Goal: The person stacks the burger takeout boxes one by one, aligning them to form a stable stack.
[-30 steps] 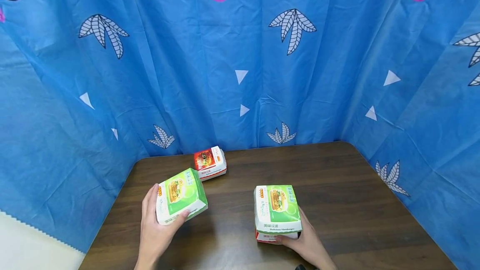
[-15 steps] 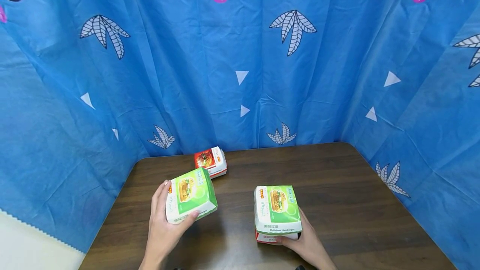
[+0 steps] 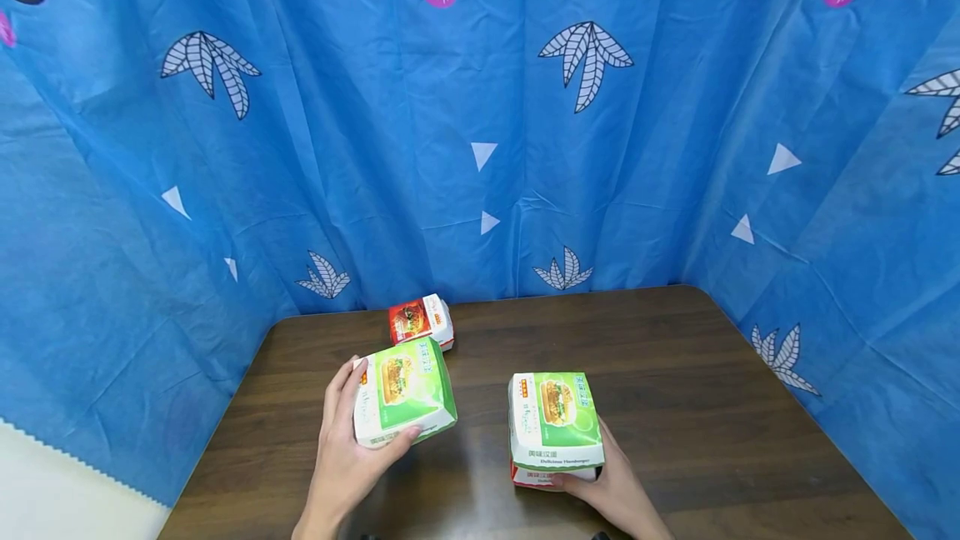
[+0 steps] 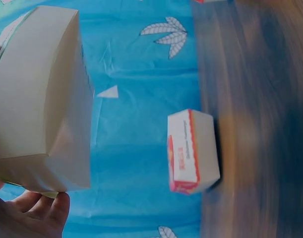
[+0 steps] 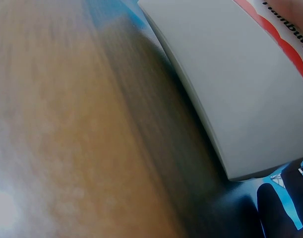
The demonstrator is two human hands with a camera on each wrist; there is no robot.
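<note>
My left hand (image 3: 351, 450) holds a green and white hamburger box (image 3: 407, 392) by its left and near sides, thumb at the front. The box is tilted and raised over the table; in the left wrist view its plain white underside (image 4: 32, 89) shows. On the right, a second green hamburger box (image 3: 557, 422) sits on top of a red and white hamburger box (image 3: 534, 476). My right hand (image 3: 611, 482) grips the lower box from the right, its thumb on the front face. That lower box's grey-white side (image 5: 235, 89) fills much of the right wrist view.
Another red hamburger box (image 3: 418, 322) stands near the back left edge of the brown wooden table (image 3: 675, 382), partly behind the raised green box. Blue patterned curtains (image 3: 480, 190) close in the back and sides.
My left hand has carried its green box to the right, closer to the stack, and the box now overlaps the back red box's front. My right hand and the stack have stayed put.
</note>
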